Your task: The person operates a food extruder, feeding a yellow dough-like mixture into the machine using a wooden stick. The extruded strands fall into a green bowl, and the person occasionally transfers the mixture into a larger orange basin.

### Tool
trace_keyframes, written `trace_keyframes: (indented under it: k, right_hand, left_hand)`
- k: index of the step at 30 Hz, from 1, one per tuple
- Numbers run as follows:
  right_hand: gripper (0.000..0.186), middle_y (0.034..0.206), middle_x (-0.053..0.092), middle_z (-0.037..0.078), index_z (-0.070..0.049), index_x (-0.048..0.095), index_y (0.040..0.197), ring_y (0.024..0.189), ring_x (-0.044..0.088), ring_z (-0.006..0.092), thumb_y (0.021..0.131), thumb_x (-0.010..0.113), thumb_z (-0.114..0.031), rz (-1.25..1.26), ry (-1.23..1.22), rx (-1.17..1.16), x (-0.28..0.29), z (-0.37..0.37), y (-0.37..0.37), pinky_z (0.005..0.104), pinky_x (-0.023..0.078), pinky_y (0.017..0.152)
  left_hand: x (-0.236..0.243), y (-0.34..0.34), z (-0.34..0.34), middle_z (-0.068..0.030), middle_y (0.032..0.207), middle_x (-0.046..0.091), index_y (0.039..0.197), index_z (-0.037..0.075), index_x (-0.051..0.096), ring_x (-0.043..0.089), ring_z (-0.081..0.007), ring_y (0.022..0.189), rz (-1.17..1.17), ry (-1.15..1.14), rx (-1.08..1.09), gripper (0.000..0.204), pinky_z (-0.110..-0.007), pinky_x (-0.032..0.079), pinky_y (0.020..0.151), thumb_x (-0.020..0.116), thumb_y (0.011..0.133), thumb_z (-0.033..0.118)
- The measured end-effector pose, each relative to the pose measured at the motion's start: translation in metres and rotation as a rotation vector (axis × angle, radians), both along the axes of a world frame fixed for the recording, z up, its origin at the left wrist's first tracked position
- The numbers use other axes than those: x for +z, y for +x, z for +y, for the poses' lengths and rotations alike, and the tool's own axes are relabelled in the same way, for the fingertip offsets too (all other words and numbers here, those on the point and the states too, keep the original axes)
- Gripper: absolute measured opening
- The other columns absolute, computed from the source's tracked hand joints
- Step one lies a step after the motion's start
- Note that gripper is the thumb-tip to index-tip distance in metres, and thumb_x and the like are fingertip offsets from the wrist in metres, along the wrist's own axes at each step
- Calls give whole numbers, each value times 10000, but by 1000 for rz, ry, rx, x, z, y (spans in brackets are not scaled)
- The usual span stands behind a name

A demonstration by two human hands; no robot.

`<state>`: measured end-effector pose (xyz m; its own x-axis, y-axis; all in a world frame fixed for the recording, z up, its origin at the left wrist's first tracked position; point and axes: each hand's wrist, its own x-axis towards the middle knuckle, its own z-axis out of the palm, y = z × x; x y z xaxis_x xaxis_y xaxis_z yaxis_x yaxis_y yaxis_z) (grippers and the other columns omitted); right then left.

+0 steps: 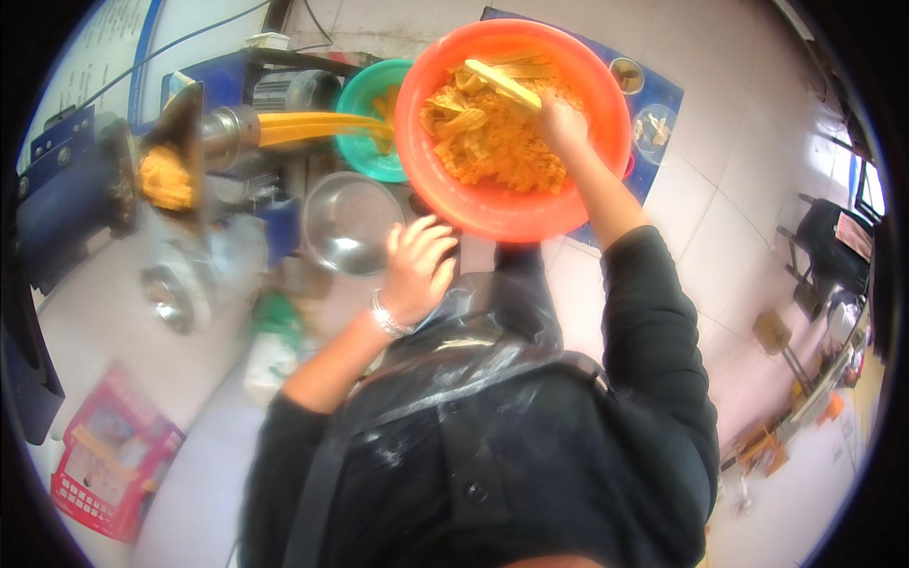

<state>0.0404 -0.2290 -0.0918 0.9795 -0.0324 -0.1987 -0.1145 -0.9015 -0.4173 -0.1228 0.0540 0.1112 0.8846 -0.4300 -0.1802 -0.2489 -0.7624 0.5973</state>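
Note:
A big orange basin [424, 175] holds crumbly yellow-orange dough [502, 142] and flattened pieces of it. Over the dough, my right hand [562, 123] is closed on one end of a pale yellow flat strip [502, 83]; whether it is dough or a tool I cannot tell. My left hand [417, 270] hangs by the basin's near left side, fingers spread and nothing in them. Yellow strands [317, 129] run from the metal nozzle [230, 135] of a machine into a green basin [352, 142], which the orange basin partly hides.
A steel bowl [350, 222] stands beside my left hand. More yellow dough [167, 178] shows in the machine's opening at left. A blue board [653, 114] with small dishes lies behind the orange basin. A red printed bag [114, 454] is at lower left, a black chair [831, 241] far right.

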Motion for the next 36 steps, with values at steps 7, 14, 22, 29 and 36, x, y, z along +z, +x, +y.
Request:
trace_keyframes:
  k: [7,14,22,29,36]
  right_hand:
    - [281,846,715,142,-122,729,1077,805,705,240,837,675,-257,326,346,-134,17,-37,14,383,545,737]
    - [209,690,606,-17,-38,725,982,579,563,96,835,699,-184,457,787,-264,121,-46,-20,261,435,516]
    - [347,881,607,2,35,626,1204,663,541,75,905,644,-140,383,1261,61,322,152,-41,214,394,553]
    - [274,773,657,61,15,673,1018,606,598,126,935,657,-245,384,1245,129,390,288,-23,259,466,530]
    - [268,718,632,42,-9,666,1106,583,557,110,981,619,-241,342,835,231,397,243,-22,258,443,536]
  left_hand:
    - [-7,9,15,-150,1115,687,1080,39,683,626,-340,1133,38,-109,96,240,-420,464,1002,656,844,69]
    - [39,29,-2,-171,1046,697,1094,2,684,699,-293,941,229,-359,283,224,-357,544,835,639,886,73]
    - [143,21,60,-162,1048,679,1160,16,645,690,-286,913,-382,-514,377,274,-346,548,784,636,892,70]
    - [194,40,144,-166,1169,661,1130,0,645,604,-357,1120,-829,-226,560,283,-428,481,963,679,867,100]
    - [169,53,136,-159,1436,527,1301,-5,582,405,-306,1420,-737,343,381,589,-523,297,1163,625,926,448]
